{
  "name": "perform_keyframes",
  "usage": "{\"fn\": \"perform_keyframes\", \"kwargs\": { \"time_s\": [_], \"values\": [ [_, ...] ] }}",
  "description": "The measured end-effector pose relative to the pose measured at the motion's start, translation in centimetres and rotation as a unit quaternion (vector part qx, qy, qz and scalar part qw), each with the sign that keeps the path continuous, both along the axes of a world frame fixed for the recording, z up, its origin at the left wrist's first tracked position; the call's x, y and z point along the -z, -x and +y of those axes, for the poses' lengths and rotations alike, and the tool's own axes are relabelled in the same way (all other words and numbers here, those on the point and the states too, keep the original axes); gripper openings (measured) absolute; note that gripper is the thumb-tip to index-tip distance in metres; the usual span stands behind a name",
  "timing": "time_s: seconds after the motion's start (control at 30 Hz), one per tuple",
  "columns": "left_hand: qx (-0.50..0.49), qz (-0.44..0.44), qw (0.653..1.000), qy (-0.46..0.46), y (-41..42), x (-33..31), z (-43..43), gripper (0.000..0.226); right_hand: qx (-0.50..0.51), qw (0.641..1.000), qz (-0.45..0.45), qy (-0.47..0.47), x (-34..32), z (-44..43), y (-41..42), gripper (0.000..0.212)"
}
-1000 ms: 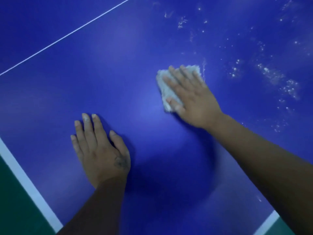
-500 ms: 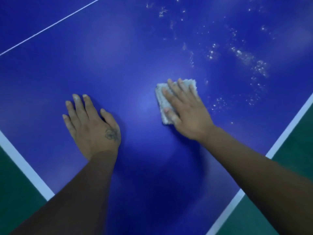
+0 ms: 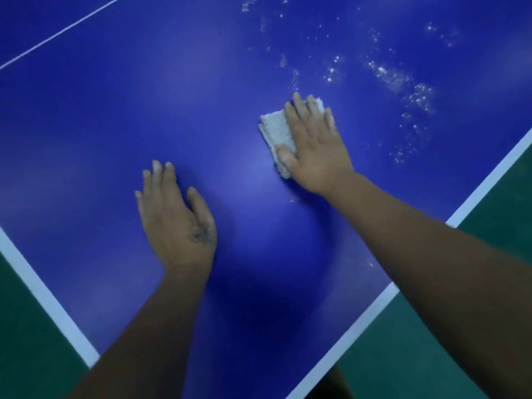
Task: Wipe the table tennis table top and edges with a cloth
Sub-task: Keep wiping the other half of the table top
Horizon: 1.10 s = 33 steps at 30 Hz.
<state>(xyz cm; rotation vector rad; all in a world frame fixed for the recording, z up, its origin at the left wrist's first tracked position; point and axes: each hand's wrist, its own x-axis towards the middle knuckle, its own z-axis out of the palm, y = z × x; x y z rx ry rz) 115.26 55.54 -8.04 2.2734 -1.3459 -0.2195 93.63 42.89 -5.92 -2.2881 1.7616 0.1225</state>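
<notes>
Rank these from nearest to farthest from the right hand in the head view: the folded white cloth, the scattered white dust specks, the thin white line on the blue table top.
1. The folded white cloth: directly under the right hand, which presses on it.
2. The scattered white dust specks: beyond the hand, to the upper right.
3. The thin white line: far upper left, across the blue table top.

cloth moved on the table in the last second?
Yes. The cloth has slid back toward the person: a second ago it sat beside the white streak; now a gap separates them.
</notes>
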Motion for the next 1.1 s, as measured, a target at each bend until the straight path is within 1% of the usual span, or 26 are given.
{"fn": "perform_keyframes", "kwargs": {
  "time_s": [0.03,0.07,0.13,0.2,0.23,0.3,0.33,0.4,0.5,0.57,0.63,0.73,0.8,0.83,0.87,0.9,0.93,1.03,1.1],
  "values": [
    [-0.018,0.022,1.000,0.013,2.3,-0.2,0.6,0.052,-0.014,1.000,0.009,0.010,0.0,1.0,-0.4,0.077],
    [-0.041,0.045,0.998,0.023,4.5,-0.3,1.2,0.051,-0.058,0.998,0.016,0.021,0.1,2.8,-0.9,0.075],
    [-0.082,0.080,0.993,0.032,8.4,-0.2,2.5,0.053,-0.188,0.981,-0.005,0.045,0.6,6.1,0.0,0.069],
    [-0.073,0.056,0.996,0.002,10.9,0.2,4.0,0.056,-0.269,0.962,-0.018,0.043,0.6,5.9,2.9,0.065],
    [-0.051,0.028,0.998,-0.022,11.5,0.4,4.5,0.056,-0.272,0.961,-0.015,0.049,0.5,4.7,4.4,0.065],
    [-0.032,-0.017,0.998,-0.049,11.8,1.0,4.6,0.056,-0.195,0.979,0.000,0.050,0.4,1.7,6.8,0.065],
    [-0.037,-0.027,0.997,-0.055,11.8,1.2,4.4,0.056,-0.138,0.989,0.003,0.043,0.5,0.4,7.6,0.065],
    [-0.050,-0.034,0.997,-0.056,11.9,1.1,4.3,0.055,-0.047,0.999,-0.004,0.028,0.5,-1.1,7.9,0.067],
    [-0.077,-0.041,0.995,-0.042,12.2,1.0,4.3,0.055,0.014,1.000,-0.024,0.014,0.9,-0.6,5.7,0.069],
    [-0.110,-0.053,0.991,-0.050,12.2,1.1,4.3,0.056,0.024,0.999,-0.035,0.025,1.3,0.6,3.4,0.068],
    [-0.127,-0.064,0.988,-0.058,12.2,1.3,4.2,0.056,0.003,0.998,-0.047,0.045,1.7,2.3,1.3,0.067],
    [-0.117,-0.076,0.989,-0.056,12.2,1.6,4.1,0.056,-0.102,0.991,-0.069,0.054,1.9,5.9,1.3,0.062],
    [-0.107,-0.084,0.989,-0.056,12.1,1.8,4.1,0.057,-0.185,0.977,-0.088,0.053,2.1,7.9,4.1,0.059],
    [-0.104,-0.088,0.989,-0.059,12.0,1.9,4.1,0.057,-0.215,0.971,-0.091,0.056,2.1,7.7,5.9,0.058],
    [-0.102,-0.090,0.989,-0.062,12.0,1.9,4.1,0.057,-0.224,0.969,-0.081,0.063,2.2,6.7,7.6,0.058],
    [-0.102,-0.090,0.989,-0.064,12.0,2.0,4.1,0.057,-0.208,0.973,-0.064,0.077,2.2,4.9,8.8,0.059],
    [-0.101,-0.091,0.989,-0.065,12.0,2.1,4.1,0.057,-0.167,0.981,-0.051,0.084,2.2,2.8,9.5,0.060],
    [-0.099,-0.092,0.989,-0.062,12.0,2.2,4.3,0.057,-0.030,0.998,-0.033,0.043,1.6,-2.6,9.0,0.063],
    [-0.099,-0.094,0.989,-0.056,12.0,2.3,4.3,0.056,0.011,0.999,-0.037,0.021,1.7,-3.4,7.2,0.064]
  ]
}}
